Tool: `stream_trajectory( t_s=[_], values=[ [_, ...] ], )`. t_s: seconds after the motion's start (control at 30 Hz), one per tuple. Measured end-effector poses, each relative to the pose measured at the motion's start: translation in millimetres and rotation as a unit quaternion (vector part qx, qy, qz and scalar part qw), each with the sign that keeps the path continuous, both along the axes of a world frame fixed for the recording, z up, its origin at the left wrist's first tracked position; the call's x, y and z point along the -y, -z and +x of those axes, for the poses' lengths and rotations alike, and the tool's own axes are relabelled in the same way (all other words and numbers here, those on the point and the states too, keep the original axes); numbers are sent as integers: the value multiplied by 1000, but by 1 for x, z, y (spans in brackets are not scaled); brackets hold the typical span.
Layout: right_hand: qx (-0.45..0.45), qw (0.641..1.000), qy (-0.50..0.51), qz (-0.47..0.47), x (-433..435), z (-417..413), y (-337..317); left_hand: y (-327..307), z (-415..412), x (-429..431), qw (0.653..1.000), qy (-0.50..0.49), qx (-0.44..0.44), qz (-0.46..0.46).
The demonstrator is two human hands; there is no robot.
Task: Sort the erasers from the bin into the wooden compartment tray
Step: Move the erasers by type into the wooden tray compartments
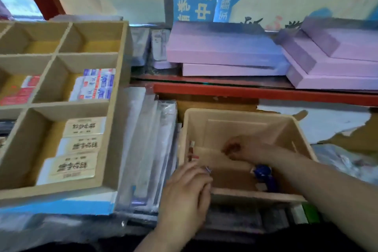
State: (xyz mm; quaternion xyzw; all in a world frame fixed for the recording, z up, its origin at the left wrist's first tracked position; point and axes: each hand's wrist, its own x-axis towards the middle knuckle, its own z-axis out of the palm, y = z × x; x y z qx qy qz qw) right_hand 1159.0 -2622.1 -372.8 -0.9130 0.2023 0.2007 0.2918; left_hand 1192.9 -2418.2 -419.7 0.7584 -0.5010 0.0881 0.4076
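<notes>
Head view.

A: How many erasers do you count?

B: In the tray [115, 108], three beige-label erasers [80, 148] lie in a row in the near right compartment. The compartment behind it holds a stack of white-and-blue erasers [96, 84], too blurred to count. Left of that sit red erasers [18, 92], cut by the frame edge. In the bin [235, 113] I make out three: a blue eraser [262, 170] near the front wall, a white eraser [260, 186] just in front of it, and a red-and-white eraser [192, 149] against the left wall.

A: What lies around them?

B: The tray is on the left and the bin on the right, apart from each other. Clear flat packs [147, 139] fill the space between them. Behind the bin runs a red shelf edge [266, 93]. On that shelf are five flat pink boxes [225, 47] in two stacks, two on the left and three on the right. The right forearm [319, 182] crosses the bin's near right corner and hides part of its floor.

A: And the hands?

B: The left hand [188, 188] is at the bin's near left corner, back up, with its fingers bent down over the rim. Something small and bluish shows at the fingertips, but I cannot tell whether it is held. The right hand [241, 149] is inside the bin, low near the middle, with its fingers curled toward the thumb. It is blurred, so I cannot tell whether it pinches anything.
</notes>
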Motion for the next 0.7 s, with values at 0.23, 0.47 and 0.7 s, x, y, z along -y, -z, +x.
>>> stream_trajectory(
  t_s=[0.23,0.47,0.7],
  values=[
    [-77,990,-120,1,21,52,117,40,19,19,982,-133,-63,116],
    [117,989,-8,88,1,84,187,50,24,21,988,-118,-51,90],
    [141,969,66,192,1,90,192,51,24,22,988,-121,-50,87]
  ],
)
